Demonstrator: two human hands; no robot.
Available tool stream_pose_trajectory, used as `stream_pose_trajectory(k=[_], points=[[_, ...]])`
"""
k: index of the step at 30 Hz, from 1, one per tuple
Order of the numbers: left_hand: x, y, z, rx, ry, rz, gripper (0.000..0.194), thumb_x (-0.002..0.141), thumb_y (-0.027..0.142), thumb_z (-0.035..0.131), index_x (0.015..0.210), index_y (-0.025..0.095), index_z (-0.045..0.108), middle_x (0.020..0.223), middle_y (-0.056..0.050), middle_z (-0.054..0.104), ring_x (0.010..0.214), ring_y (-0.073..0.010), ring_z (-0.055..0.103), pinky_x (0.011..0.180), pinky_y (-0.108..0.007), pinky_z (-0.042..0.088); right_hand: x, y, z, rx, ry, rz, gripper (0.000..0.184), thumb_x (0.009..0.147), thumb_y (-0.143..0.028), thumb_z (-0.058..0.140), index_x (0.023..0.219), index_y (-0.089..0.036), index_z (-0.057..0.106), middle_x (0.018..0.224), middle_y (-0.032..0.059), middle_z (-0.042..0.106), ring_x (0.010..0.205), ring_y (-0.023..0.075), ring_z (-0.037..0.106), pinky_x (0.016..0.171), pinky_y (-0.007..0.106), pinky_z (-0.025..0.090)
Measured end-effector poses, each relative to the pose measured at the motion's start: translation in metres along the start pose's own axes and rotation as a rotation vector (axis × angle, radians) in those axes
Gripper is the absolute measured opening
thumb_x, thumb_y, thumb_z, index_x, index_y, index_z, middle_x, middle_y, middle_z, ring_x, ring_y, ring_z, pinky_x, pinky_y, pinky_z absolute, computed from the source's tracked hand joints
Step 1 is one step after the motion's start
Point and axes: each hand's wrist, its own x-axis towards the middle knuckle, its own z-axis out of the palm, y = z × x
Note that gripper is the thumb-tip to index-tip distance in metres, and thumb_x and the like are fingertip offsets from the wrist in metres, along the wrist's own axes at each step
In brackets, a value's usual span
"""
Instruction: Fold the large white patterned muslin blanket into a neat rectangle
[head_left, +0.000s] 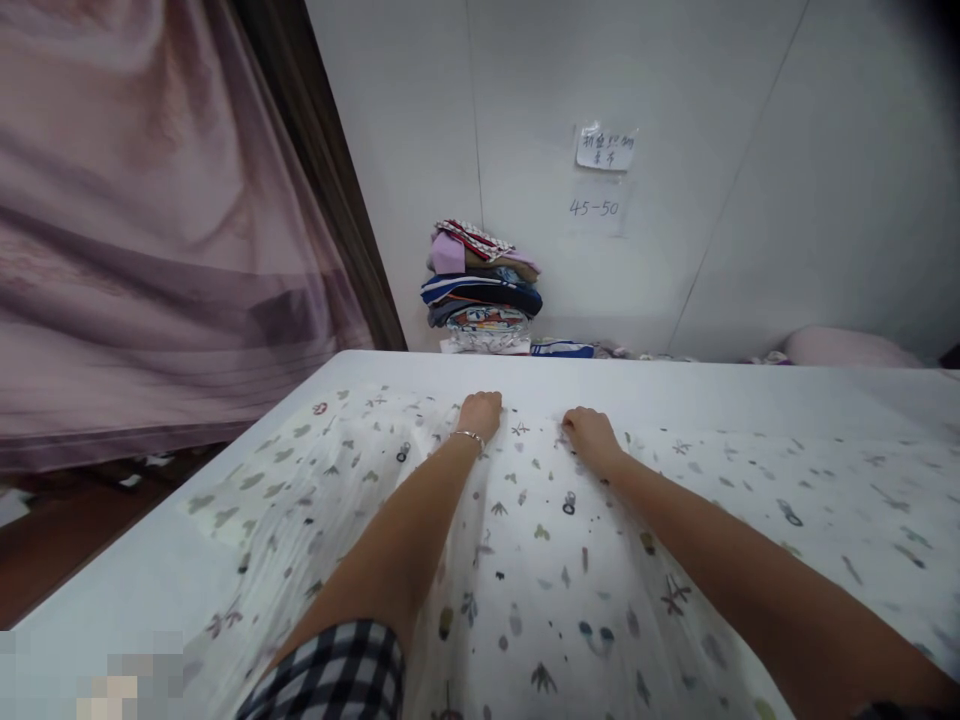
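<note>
A thin white cloth printed with small leaves and shapes lies spread over a white table. Both my arms reach forward across it. My left hand, with a bracelet on the wrist, has its fingers curled closed on the cloth's far edge. A short way to its right, my right hand is also closed, pinching the same far edge. The cloth bulges up slightly between and below my arms.
A stack of folded fabrics stands against the white wall beyond the table. Two paper notes hang on the wall. A mauve curtain hangs at left. A pink cushion lies at far right.
</note>
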Motion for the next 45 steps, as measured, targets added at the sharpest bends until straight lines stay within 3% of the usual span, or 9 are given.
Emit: stream_pose_trajectory(k=[9,18,24,30,34,37,40,42,45], points=[[0.003,-0.003,-0.003,-0.031,-0.046,-0.03,0.02,0.087,0.02,0.041,0.093,0.018,0.06,0.084,-0.006,0.067,0.082,-0.0178,0.061,0.083,-0.032,0.037,0.005,-0.002,0.007,0.017,0.006,0.053,0.022,0.088,-0.016,0.037,0.09,-0.016,0.059,0.099,0.0088,0.059,0.093,0.0196,0.05,0.074,0.029,0.032],[0.0,-0.001,-0.001,-0.037,-0.038,-0.007,0.023,0.086,0.02,0.042,0.099,0.018,0.06,0.105,-0.009,0.062,0.101,-0.0207,0.054,0.09,-0.036,0.035,0.002,-0.004,0.003,-0.117,-0.004,0.013,0.025,0.09,-0.024,0.038,0.102,-0.015,0.057,0.106,0.0117,0.057,0.1,0.0239,0.048,0.079,0.033,0.034],[-0.003,-0.012,-0.01,-0.036,-0.096,0.014,0.021,0.085,0.027,0.047,0.097,0.018,0.062,0.107,-0.008,0.061,0.106,-0.0221,0.05,0.091,-0.038,0.036,0.011,0.004,-0.004,-0.1,-0.136,0.056,0.023,0.087,-0.031,0.043,0.088,-0.015,0.059,0.096,0.0106,0.062,0.09,0.0234,0.054,0.071,0.032,0.036],[-0.003,-0.01,-0.003,-0.02,-0.064,-0.045,0.022,0.086,0.027,0.048,0.102,0.015,0.058,0.112,-0.012,0.056,0.11,-0.0244,0.048,0.09,-0.039,0.036,0.014,0.003,0.005,-0.126,-0.059,0.015,0.018,0.089,-0.027,0.042,0.088,-0.015,0.055,0.088,0.011,0.062,0.085,0.0218,0.057,0.067,0.03,0.036],[-0.006,-0.011,-0.001,-0.047,-0.034,-0.075,0.025,0.086,0.03,0.049,0.106,0.018,0.056,0.112,-0.009,0.058,0.108,-0.0225,0.05,0.092,-0.038,0.036,0.013,0.006,0.007,-0.161,-0.066,0.009,0.021,0.091,-0.027,0.04,0.089,-0.015,0.056,0.087,0.0126,0.062,0.086,0.0245,0.058,0.069,0.033,0.039],[-0.018,-0.033,-0.017,-0.058,0.005,-0.131,0.028,0.085,0.035,0.05,0.109,0.02,0.056,0.114,-0.007,0.059,0.108,-0.0212,0.05,0.095,-0.037,0.034,0.005,0.006,0.008,-0.166,0.003,-0.052,0.028,0.09,-0.028,0.036,0.099,-0.015,0.059,0.104,0.0149,0.061,0.101,0.0281,0.054,0.082,0.04,0.039],[-0.047,-0.079,-0.048,-0.05,0.057,-0.249,0.029,0.086,0.034,0.048,0.11,0.019,0.057,0.115,-0.007,0.059,0.109,-0.0209,0.05,0.096,-0.036,0.034,-0.018,-0.005,0.014,-0.075,0.112,-0.172,0.04,0.09,-0.032,0.03,0.12,-0.016,0.053,0.128,0.013,0.051,0.12,0.0279,0.043,0.098,0.046,0.032],[-0.081,-0.119,-0.072,-0.038,0.095,-0.332,0.03,0.087,0.034,0.046,0.11,0.018,0.058,0.116,-0.007,0.058,0.109,-0.0205,0.05,0.095,-0.034,0.035,-0.043,-0.02,0.02,-0.002,0.115,-0.293,0.046,0.09,-0.039,0.028,0.126,-0.02,0.05,0.137,0.0095,0.043,0.129,0.0274,0.033,0.105,0.048,0.025],[-0.151,-0.177,-0.103,-0.038,0.162,-0.534,0.032,0.086,0.034,0.048,0.109,0.017,0.06,0.117,-0.008,0.058,0.105,-0.0202,0.053,0.092,-0.03,0.039,-0.086,-0.043,0.031,0.075,-0.015,-0.445,0.055,0.088,-0.053,0.027,0.135,-0.027,0.042,0.146,0.0028,0.031,0.135,0.0274,0.022,0.109,0.05,0.017]])
